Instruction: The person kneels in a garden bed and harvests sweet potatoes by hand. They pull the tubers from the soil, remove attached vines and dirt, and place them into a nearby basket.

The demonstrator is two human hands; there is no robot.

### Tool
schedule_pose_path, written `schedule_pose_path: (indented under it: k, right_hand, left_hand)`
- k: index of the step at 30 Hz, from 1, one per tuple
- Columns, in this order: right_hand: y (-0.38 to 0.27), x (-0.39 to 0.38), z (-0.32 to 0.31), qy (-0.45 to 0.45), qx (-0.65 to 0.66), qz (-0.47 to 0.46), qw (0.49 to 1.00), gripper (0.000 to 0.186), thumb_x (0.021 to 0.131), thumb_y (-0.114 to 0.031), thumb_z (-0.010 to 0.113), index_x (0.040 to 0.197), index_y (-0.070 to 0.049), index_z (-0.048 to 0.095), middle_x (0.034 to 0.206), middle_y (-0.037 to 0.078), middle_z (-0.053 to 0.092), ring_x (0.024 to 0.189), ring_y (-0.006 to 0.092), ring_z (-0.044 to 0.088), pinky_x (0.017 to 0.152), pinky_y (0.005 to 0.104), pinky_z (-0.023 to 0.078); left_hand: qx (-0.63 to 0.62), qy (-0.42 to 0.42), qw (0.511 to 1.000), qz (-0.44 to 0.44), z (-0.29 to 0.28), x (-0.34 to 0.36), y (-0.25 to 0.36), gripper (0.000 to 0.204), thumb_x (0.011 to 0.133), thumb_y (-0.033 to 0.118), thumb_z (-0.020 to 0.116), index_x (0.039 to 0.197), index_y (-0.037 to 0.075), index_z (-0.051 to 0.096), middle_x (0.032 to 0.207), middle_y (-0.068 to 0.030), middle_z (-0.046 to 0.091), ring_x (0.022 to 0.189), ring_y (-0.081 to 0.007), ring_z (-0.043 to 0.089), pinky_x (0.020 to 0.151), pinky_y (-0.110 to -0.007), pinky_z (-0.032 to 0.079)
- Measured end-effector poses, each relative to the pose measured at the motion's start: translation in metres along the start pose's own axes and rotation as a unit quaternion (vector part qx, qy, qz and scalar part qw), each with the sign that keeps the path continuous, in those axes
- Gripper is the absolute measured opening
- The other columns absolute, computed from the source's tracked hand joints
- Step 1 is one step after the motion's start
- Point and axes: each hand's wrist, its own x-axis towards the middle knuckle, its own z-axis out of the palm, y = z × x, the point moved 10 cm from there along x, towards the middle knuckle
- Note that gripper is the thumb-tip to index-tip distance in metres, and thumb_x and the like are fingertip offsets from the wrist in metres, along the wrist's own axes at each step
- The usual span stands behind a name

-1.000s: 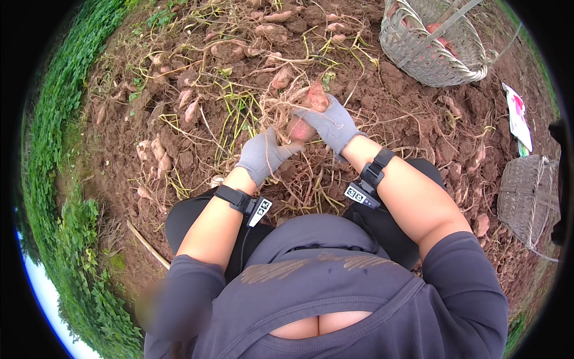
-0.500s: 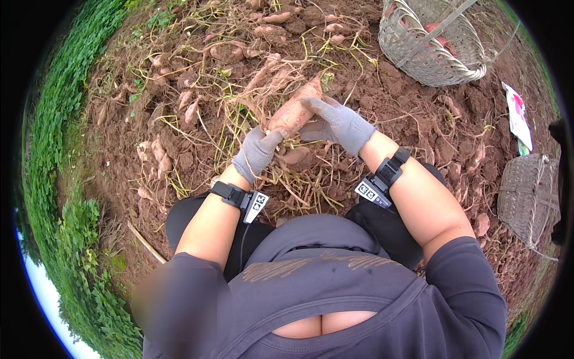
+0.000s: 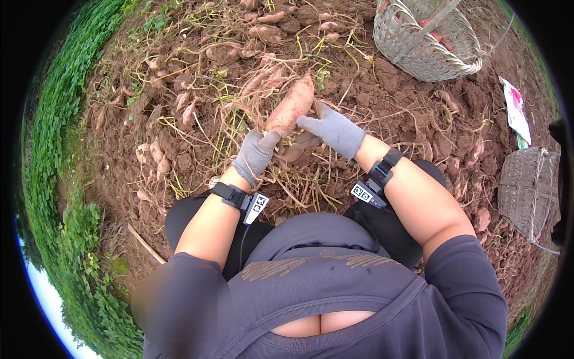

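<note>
A large pinkish sweet potato (image 3: 293, 106) is held tilted above the dug soil, its far end pointing up and slightly right. My left hand (image 3: 256, 154), in a grey glove, grips its near end with the thumb on top. On its right side my right hand (image 3: 335, 128), gloved the same way, closes round it with the thumb against the skin; the other fingers are partly hidden beneath. Dry vines and roots (image 3: 263, 81) lie just beyond and to the left of it.
A woven basket (image 3: 427, 60) holding some reddish roots stands at the far right. Another basket (image 3: 526, 191) and a white and pink packet (image 3: 515, 110) are at the right edge. Several sweet potatoes (image 3: 158, 157) lie on the soil at left. A stick (image 3: 145, 244) lies near my left knee.
My right hand has slid down from the upper part of the sweet potato to its lower right side. The sweet potato has shifted slightly left and stands a little steeper.
</note>
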Motion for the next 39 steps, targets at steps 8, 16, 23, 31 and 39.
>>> schedule_pose_path:
  k: [8,16,23,31,39]
  right_hand:
    - [-0.015,0.003,0.0,0.05,-0.203,-0.11,0.972,0.063,0.089,-0.034,0.076,0.136,0.003,0.054,0.116,0.016,0.071,0.104,0.0237,0.071,0.09,0.0351,0.057]
    - [-0.009,0.015,-0.016,-0.017,0.151,0.01,0.988,0.049,0.101,-0.032,0.057,0.139,-0.001,0.053,0.111,0.016,0.07,0.093,0.0214,0.073,0.087,0.0378,0.061]
    - [-0.016,0.001,-0.042,0.096,-0.099,-0.035,0.99,0.045,0.108,-0.04,0.048,0.134,-0.006,0.061,0.102,0.014,0.072,0.077,0.0207,0.073,0.069,0.0329,0.059]
    - [-0.012,-0.013,-0.031,0.053,0.158,0.059,0.984,0.062,0.107,-0.054,0.048,0.145,-0.006,0.05,0.129,0.017,0.066,0.11,0.0311,0.07,0.09,0.0409,0.061]
    - [-0.019,-0.056,-0.051,0.064,0.191,0.087,0.976,0.053,0.108,-0.044,0.049,0.147,-0.007,0.049,0.141,0.019,0.058,0.122,0.0318,0.064,0.1,0.0526,0.057]
  left_hand:
    - [-0.039,0.004,0.999,0.003,0.004,-0.005,-0.006,0.049,0.093,0.041,0.062,0.108,-0.005,0.068,0.087,-0.0082,0.068,0.079,-0.0156,0.065,0.067,-0.03,0.051]
    - [0.037,-0.021,0.997,0.059,0.001,-0.002,0.005,0.055,0.091,0.044,0.059,0.119,-0.003,0.065,0.096,-0.0075,0.069,0.086,-0.0161,0.064,0.075,-0.03,0.05]
    - [0.092,-0.099,0.991,0.004,0.008,-0.005,-0.003,0.076,0.084,0.036,0.069,0.142,-0.01,0.05,0.133,-0.0164,0.065,0.119,-0.0223,0.064,0.102,-0.035,0.051]
    - [0.007,-0.128,0.99,0.058,0.027,-0.014,0.034,0.06,0.085,0.036,0.067,0.129,-0.005,0.063,0.118,-0.0117,0.07,0.104,-0.0185,0.067,0.09,-0.033,0.054]
    - [0.261,-0.135,0.955,0.038,0.048,-0.007,0.04,0.062,0.08,0.05,0.079,0.102,-0.007,0.071,0.077,-0.0134,0.074,0.074,-0.0208,0.073,0.066,-0.036,0.056]
